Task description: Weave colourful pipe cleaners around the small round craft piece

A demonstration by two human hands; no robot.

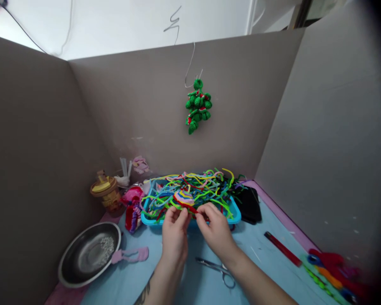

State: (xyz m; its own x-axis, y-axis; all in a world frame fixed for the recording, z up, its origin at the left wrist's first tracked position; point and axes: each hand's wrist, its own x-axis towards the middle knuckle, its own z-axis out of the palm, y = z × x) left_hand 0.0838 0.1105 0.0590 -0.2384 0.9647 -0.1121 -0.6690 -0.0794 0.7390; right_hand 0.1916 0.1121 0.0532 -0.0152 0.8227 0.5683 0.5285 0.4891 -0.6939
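A small rainbow-striped pipe-cleaner piece (184,197) is held up in front of a blue tray (150,221). My left hand (175,233) pinches its lower edge between thumb and forefinger. From that edge a red pipe cleaner (192,209) runs to the right, and my right hand (215,226) pinches its end. Both hands are closed, with fingertips a short gap apart. Loose pipe cleaners (209,182) in many colours heap up in the tray behind. Beneath my right wrist a pair of scissors (209,264) lies on the blue table cover, partly hidden by the forearm.
At left stand a metal bowl (82,254) with small white bits, a pink piece (131,254) by its rim, and a brown cup (109,195). A black pad (250,205) and red stick (282,249) lie right. A green ornament (198,103) hangs ahead; grey panels enclose three sides.
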